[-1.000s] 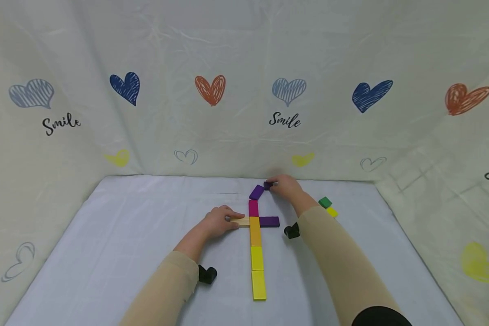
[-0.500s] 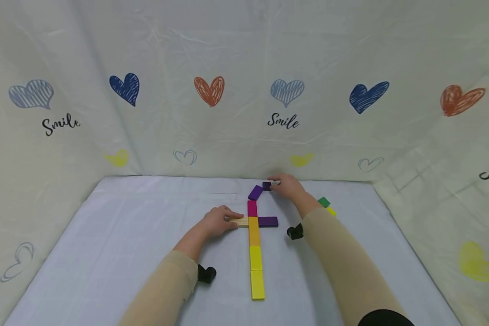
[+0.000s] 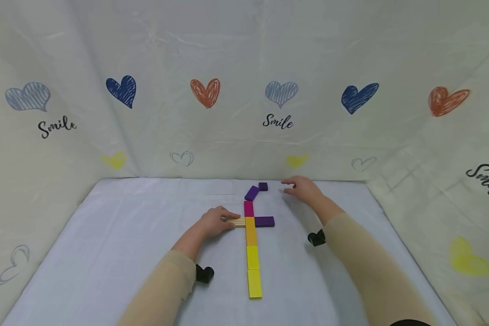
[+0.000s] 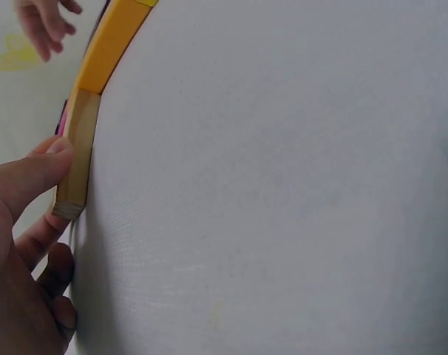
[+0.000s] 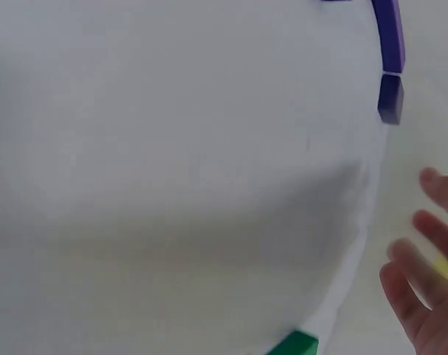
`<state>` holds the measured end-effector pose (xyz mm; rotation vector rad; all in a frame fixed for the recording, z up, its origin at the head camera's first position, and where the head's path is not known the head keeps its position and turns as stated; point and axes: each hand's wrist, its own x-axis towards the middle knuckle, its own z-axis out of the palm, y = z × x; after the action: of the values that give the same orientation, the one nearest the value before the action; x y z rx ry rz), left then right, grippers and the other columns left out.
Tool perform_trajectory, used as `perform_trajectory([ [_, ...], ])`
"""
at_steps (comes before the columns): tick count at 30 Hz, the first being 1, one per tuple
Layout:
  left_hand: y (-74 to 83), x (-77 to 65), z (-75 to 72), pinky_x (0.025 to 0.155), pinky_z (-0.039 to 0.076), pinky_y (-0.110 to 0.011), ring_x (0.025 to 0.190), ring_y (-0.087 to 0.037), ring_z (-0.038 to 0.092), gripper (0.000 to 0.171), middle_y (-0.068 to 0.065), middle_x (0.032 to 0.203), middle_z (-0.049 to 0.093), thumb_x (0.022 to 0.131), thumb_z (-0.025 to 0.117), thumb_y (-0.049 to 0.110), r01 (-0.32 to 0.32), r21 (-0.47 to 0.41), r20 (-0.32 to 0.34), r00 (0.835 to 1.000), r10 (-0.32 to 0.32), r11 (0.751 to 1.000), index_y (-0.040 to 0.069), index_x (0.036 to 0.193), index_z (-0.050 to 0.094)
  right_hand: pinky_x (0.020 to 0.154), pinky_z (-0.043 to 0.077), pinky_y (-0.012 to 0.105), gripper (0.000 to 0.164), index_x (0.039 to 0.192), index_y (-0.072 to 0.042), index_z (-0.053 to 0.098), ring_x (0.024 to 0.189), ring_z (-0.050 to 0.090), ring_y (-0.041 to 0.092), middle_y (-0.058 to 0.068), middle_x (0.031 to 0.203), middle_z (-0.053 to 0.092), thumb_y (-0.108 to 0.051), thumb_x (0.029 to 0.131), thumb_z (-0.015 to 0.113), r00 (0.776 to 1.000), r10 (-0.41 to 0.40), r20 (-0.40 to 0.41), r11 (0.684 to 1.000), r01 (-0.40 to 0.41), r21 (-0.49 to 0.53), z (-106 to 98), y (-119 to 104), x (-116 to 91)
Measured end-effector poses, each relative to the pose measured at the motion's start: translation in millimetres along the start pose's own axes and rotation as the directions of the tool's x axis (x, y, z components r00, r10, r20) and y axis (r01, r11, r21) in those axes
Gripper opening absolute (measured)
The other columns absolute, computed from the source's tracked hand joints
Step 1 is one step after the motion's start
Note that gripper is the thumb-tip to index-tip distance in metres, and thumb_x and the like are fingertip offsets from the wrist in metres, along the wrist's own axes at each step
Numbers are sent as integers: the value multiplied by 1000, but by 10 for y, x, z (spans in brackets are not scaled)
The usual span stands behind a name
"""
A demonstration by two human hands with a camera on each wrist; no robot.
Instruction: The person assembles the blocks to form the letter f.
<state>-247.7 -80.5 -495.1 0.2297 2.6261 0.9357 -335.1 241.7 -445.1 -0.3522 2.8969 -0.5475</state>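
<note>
My left hand (image 3: 215,222) pinches a plain wooden block (image 4: 79,148) between thumb and fingers. That block lies flat, its far end against an orange block (image 3: 250,232). Two yellow blocks (image 3: 253,258) continue the line toward me, and a magenta block (image 3: 248,209) lies beyond the orange one. A long purple block (image 3: 265,221) sticks out to the right. At the far end come a slanted purple block (image 3: 251,193) and a small dark purple block (image 3: 263,186). Right of that small block, my right hand (image 3: 304,189) hovers with fingers spread and nothing in it.
A green block (image 5: 296,344) shows at the bottom of the right wrist view; in the head view the right arm hides it. White cloth (image 3: 126,244) covers the table. Behind it rises a pale curtain (image 3: 244,54) printed with hearts.
My right hand has let go of the small dark purple block and moved off to the right. Its arm now covers the green and yellow blocks. The left hand keeps its place.
</note>
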Motion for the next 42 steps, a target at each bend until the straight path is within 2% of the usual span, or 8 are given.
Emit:
perform_trajectory([
  [10, -52, 21, -8, 103, 40, -54, 125, -30, 44, 30, -1, 134, 55, 93, 70, 33, 4, -6, -1, 1000, -4, 1000, 44, 121, 70, 98, 45, 53, 42, 136, -12, 62, 114, 55, 36, 18, 134, 58, -26, 96, 66, 999, 40, 18, 998, -39, -59, -204, 458, -337],
  [19, -78, 41, 10, 104, 39, -56, 126, -31, 44, 30, -2, 134, 55, 92, 71, 32, 16, -17, 5, 1000, -16, 1000, 45, 119, 71, 92, 47, 53, 46, 137, -11, 60, 112, 52, 37, 23, 136, 54, -32, 96, 65, 990, 139, 34, 990, -138, -17, -273, 761, -548],
  [22, -76, 47, 17, 104, 39, -56, 126, -31, 44, 30, -2, 134, 55, 92, 72, 33, 24, -13, 2, 1000, -24, 1000, 45, 119, 71, 92, 47, 52, 47, 137, -11, 60, 111, 53, 37, 23, 137, 54, -34, 97, 64, 985, 163, 52, 987, -164, -2, -250, 811, -583],
  [30, -72, 61, 31, 105, 38, -57, 128, -31, 44, 29, -1, 135, 55, 92, 71, 33, 8, -24, 2, 1000, -8, 1000, 46, 118, 71, 105, 36, 60, 52, 138, -10, 59, 124, 45, 41, 21, 139, 53, -36, 94, 67, 960, 266, 85, 959, -272, 79, -127, 882, -595],
  [42, -32, 19, 20, 104, 40, -56, 127, -31, 44, 30, -2, 135, 55, 92, 71, 33, 3, -23, -5, 1000, -3, 1000, 44, 120, 71, 103, 38, 58, 49, 139, -12, 58, 115, 48, 38, 22, 138, 53, -31, 95, 65, 959, 280, 45, 959, -282, 43, -77, 839, -570],
])
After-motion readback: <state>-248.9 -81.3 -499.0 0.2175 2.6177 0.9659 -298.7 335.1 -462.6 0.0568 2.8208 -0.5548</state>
